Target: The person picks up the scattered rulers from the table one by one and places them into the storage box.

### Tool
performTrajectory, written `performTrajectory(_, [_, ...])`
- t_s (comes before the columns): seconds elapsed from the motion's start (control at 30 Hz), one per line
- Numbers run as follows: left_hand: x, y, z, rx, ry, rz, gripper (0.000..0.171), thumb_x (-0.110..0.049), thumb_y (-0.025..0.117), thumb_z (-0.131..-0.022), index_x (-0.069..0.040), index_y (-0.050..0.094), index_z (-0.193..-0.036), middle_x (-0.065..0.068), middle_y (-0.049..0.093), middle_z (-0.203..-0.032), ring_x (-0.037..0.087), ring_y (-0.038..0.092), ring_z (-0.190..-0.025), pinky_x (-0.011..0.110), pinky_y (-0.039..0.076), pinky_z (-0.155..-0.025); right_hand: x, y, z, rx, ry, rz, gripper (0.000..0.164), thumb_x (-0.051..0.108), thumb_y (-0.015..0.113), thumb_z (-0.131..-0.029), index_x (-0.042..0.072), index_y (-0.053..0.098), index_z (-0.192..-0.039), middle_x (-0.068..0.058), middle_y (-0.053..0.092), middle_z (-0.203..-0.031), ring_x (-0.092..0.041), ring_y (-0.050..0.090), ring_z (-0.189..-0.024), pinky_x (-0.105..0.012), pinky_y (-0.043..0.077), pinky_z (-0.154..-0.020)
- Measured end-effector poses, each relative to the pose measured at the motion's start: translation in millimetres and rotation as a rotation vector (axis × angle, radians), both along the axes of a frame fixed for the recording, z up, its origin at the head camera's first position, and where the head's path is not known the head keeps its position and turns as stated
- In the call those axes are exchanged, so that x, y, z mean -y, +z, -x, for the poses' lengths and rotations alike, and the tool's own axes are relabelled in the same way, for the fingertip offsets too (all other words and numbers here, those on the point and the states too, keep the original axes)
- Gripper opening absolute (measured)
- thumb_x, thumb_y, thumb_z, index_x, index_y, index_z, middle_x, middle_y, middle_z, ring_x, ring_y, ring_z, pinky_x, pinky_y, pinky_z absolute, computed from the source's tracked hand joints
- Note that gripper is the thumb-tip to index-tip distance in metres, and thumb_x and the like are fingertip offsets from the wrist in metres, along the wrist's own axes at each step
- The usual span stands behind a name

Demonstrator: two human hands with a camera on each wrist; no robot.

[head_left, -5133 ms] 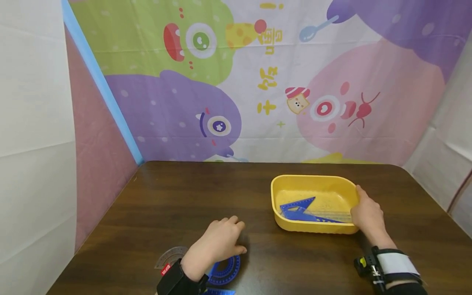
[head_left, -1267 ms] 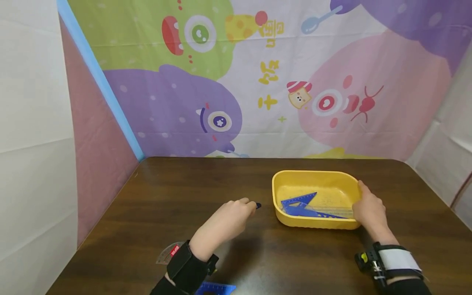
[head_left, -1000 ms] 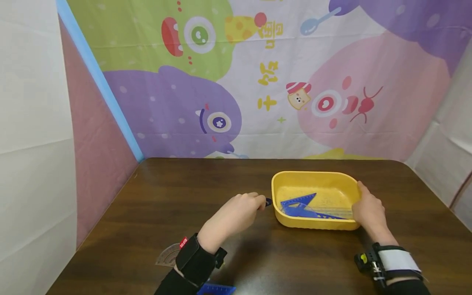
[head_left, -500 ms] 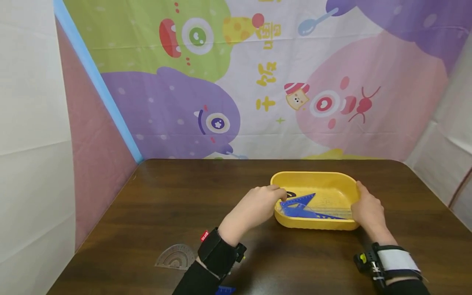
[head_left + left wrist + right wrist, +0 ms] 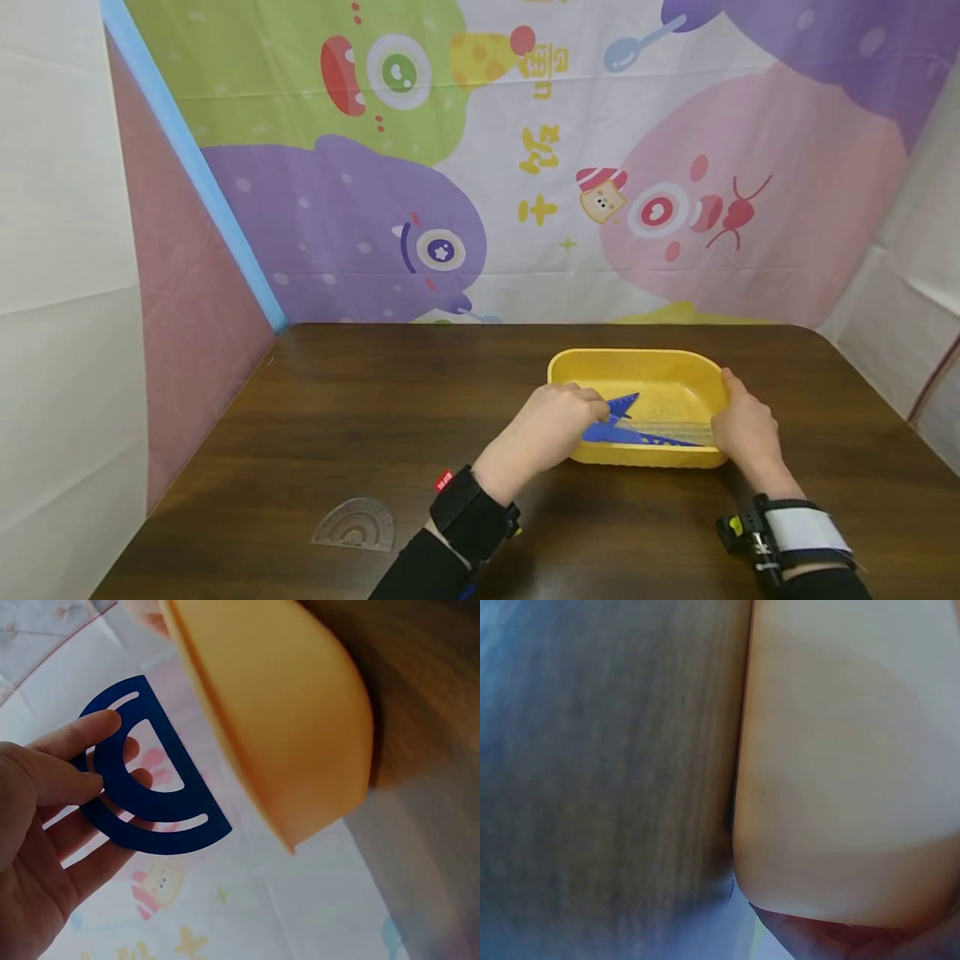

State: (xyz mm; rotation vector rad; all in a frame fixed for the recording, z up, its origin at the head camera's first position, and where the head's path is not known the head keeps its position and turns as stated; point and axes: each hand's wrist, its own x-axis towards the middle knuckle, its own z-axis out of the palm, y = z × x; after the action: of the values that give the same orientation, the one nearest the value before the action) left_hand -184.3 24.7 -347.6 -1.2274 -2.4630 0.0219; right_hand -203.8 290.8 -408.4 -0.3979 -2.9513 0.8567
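My left hand (image 5: 543, 425) is over the left end of the yellow plastic tub (image 5: 667, 400). In the left wrist view its thumb and fingers pinch a blue protractor (image 5: 150, 804) near the tub's rim; in the head view the hand mostly hides that protractor. Blue set squares (image 5: 611, 435) and a clear ruler (image 5: 690, 432) lie inside the tub. At the tub's right end, my right hand (image 5: 748, 425) grips the rim. The right wrist view shows the tub's outer wall (image 5: 840, 765), with part of the hand along the bottom edge.
A clear protractor (image 5: 356, 527) lies on the dark wooden table (image 5: 375, 400), left of my left forearm. A bit of something blue (image 5: 468, 592) shows beside the left sleeve. Behind the table hangs a cartoon-printed cloth (image 5: 540, 275).
My left hand has lifted the blue protractor off the table and carried it right and forward to over the tub. The clear protractor is now fully uncovered. My right hand stays at the rim.
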Motion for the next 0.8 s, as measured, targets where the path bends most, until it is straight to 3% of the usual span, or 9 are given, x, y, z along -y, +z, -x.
performTrajectory(0.13, [-4.3, -5.9, -0.5, -0.037, -0.013, 0.007, 0.012, -0.015, 0.066, -0.082, -0.022, 0.070, -0.091, -0.011, 0.067, -0.092, 0.005, 0.061, -0.078, 0.017, 0.047, -0.066, 0.1, -0.8, -0.4, -0.005, 0.001, 0.002, 0.068, -0.002, 0.038, -0.082, -0.002, 0.009, -0.143, -0.038, 0.030, -0.133, -0.045, 0.043, -0.095, -0.060, 0.036, -0.085])
performTrajectory(0.5, [-15.1, -10.4, -0.3, -0.038, -0.020, 0.029, 0.013, -0.020, 0.067, -0.082, -0.023, 0.071, -0.094, -0.011, 0.068, -0.094, 0.005, 0.060, -0.079, 0.016, 0.046, -0.069, -0.3, 1.3, -0.5, 0.003, -0.006, 0.022, 0.069, -0.002, 0.038, -0.083, -0.002, 0.007, -0.144, -0.038, 0.028, -0.134, -0.042, 0.042, -0.090, -0.055, 0.040, -0.081])
performTrajectory(0.8, [-20.5, -11.8, 0.2, 0.113, -0.017, 0.015, 0.019, -0.014, 0.065, -0.083, -0.019, 0.069, -0.101, -0.007, 0.067, -0.101, 0.005, 0.062, -0.087, 0.015, 0.047, -0.078, 0.1, 0.6, 0.4, 0.023, -0.018, 0.027, 0.069, -0.002, 0.039, -0.083, 0.000, 0.006, -0.144, -0.037, 0.026, -0.136, -0.043, 0.041, -0.094, -0.059, 0.037, -0.086])
